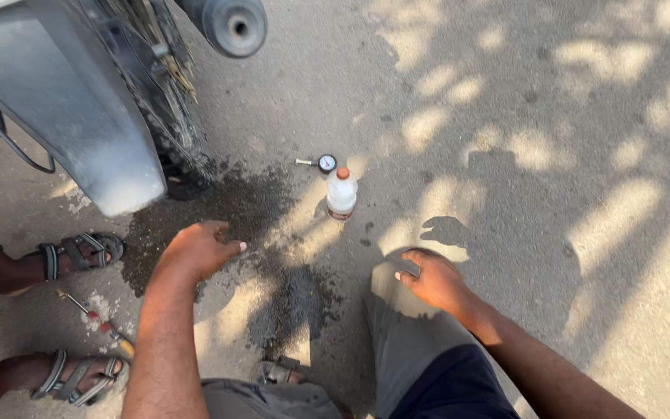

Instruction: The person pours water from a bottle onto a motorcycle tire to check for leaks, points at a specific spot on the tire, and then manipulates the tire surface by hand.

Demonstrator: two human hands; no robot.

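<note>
My left hand [199, 250] hovers over a dark wet patch [253, 233] on the concrete, fingers loosely curled, holding nothing. My right hand [434, 281] rests on my right knee, on the grey trouser leg [409, 341], fingers spread. Ahead of both hands stands a small clear plastic bottle [341, 194] with an orange cap. A round pressure gauge [324, 163] with a short metal stem lies just behind it.
A motorcycle's rear mudguard [79, 116], tyre [176, 124] and exhaust pipe [230, 23] fill the upper left. Another person's sandalled feet [79, 252] stand at the left, with a red-handled screwdriver [94, 314] lying between them. My own sandalled foot [279, 371] shows below.
</note>
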